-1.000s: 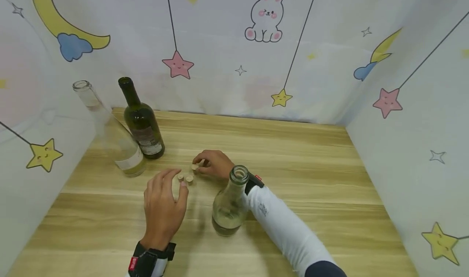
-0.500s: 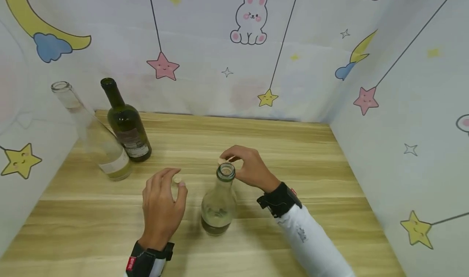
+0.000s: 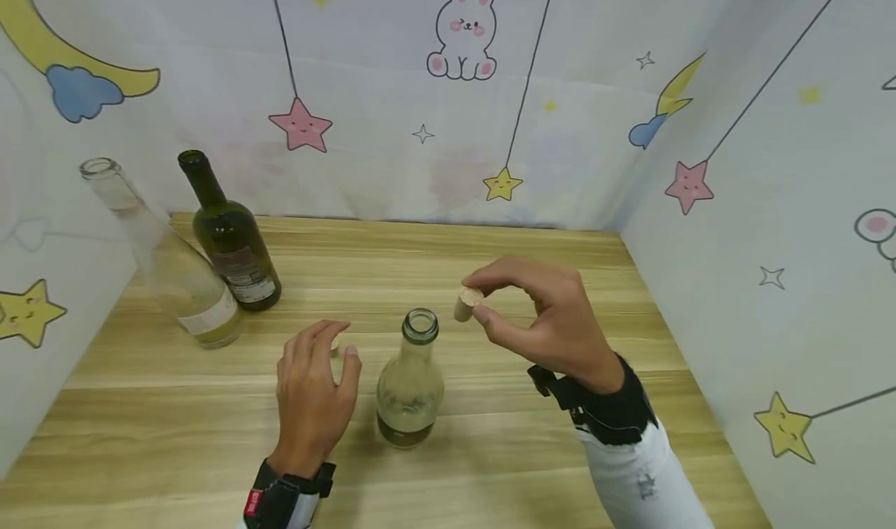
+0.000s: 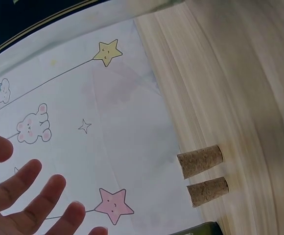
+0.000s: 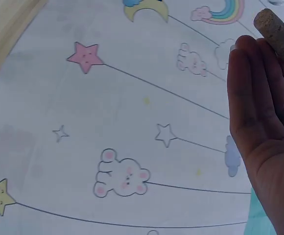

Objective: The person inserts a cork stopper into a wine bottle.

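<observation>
My right hand [image 3: 567, 323] pinches a cork [image 3: 467, 305] between thumb and fingers, in the air right of an uncorked, pale green glass bottle [image 3: 411, 393]. That bottle stands upright with a little liquid in it. The held cork [image 5: 277, 36] also appears at the right wrist view's upper right. My left hand [image 3: 313, 401] hovers over the table left of the bottle, fingers spread and holding nothing. Two tapered corks stand side by side in the left wrist view, one cork [image 4: 201, 161] beside the other cork [image 4: 208, 191]. The head view mostly hides them behind the left fingers.
At the back left stand a dark green wine bottle [image 3: 231, 241] and a clear bottle [image 3: 182, 280] with a white label. The wooden table [image 3: 504, 451] is enclosed by cartoon-printed walls [image 3: 364, 171] at the back and sides.
My right hand has picked up a cork from beside the other two and carried it right, past the pale green bottle. The left hand has stayed almost still. The head view has shifted slightly.
</observation>
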Motion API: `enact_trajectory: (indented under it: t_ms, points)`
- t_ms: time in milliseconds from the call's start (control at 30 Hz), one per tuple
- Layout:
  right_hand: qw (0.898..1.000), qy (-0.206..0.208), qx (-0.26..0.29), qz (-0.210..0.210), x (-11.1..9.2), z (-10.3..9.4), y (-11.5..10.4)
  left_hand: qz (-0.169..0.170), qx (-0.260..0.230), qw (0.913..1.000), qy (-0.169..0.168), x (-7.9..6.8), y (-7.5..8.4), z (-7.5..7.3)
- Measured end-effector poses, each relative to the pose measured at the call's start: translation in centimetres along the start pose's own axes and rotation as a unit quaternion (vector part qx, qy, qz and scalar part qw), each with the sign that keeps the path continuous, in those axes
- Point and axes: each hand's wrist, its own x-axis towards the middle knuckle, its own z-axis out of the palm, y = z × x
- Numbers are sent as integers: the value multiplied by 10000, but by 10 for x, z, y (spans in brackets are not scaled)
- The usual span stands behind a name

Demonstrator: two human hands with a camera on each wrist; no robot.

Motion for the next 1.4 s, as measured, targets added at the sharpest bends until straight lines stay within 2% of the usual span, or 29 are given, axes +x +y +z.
enact_trajectory:
  t_ms: [100,167,400,667,1167,1400]
  points:
    - [9982,212,463,-301,12,0,-15,10,-2,10000,-7,0,1,1]
    - [9972,246,567,-415,20,2,-21,15,-5,10000,-17,-1,2,1]
    - [9994,-45,203,-278,33,6,-29,-42,-81,9999,-131,-4,4,2]
    - [9994,-310,108,-145,33,14,-27,30,-191,9998,-95,-6,5,1]
    - [9992,-382,52,-53,26,22,-19,104,-374,9990,-237,-5,9,0]
    - [9990,-433,79,86,22,25,-16,150,-864,9949,-495,-3,12,0]
